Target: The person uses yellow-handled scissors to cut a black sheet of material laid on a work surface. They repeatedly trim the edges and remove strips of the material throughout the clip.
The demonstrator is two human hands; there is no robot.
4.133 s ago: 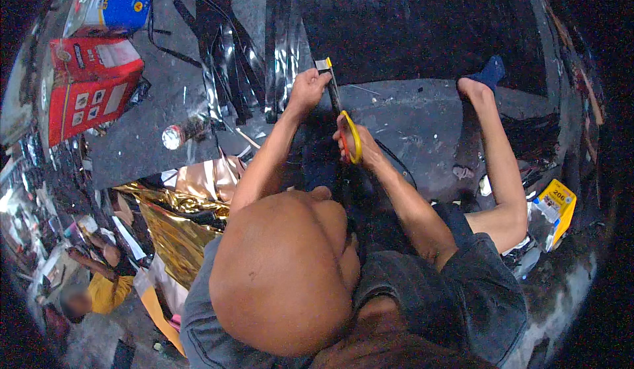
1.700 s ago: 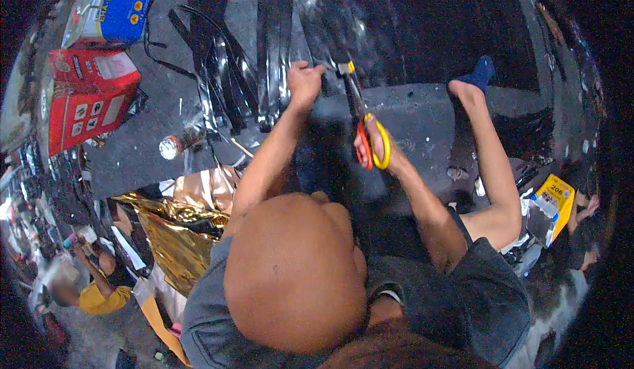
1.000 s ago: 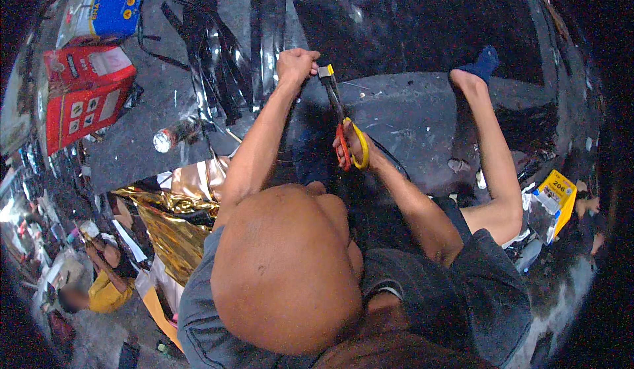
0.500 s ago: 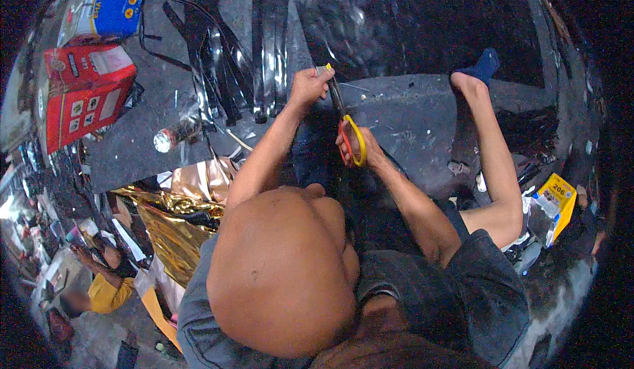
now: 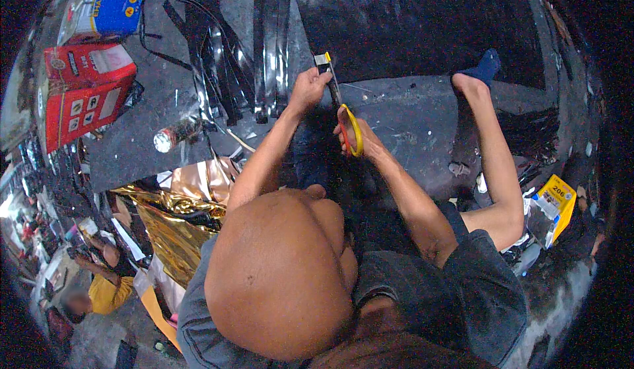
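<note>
My right hand (image 5: 362, 138) is closed through the handles of a pair of scissors (image 5: 357, 130) with one yellow and one red grip. Their dark blades point away, up to my left hand (image 5: 308, 90). Between the thumb and fingers of that left hand is a small flat strip (image 5: 321, 59), dark with a pale, shiny end and a yellow edge. It sticks out past my fingertips, right beside the scissor blades. Whether the blades touch it, I cannot tell.
Black shiny strips (image 5: 269, 45) lie beyond my left hand, and a large black sheet (image 5: 422, 26) at the far right. Red (image 5: 89, 98) and blue (image 5: 122, 2) boxes stand at left, near a roll (image 5: 177, 136). Gold foil (image 5: 168, 237) and another person (image 5: 109, 293) are lower left.
Both hands have moved slightly away from me, the scissors with them. More of the small strip now shows past my left fingertips. The scissor handles look closer together.
</note>
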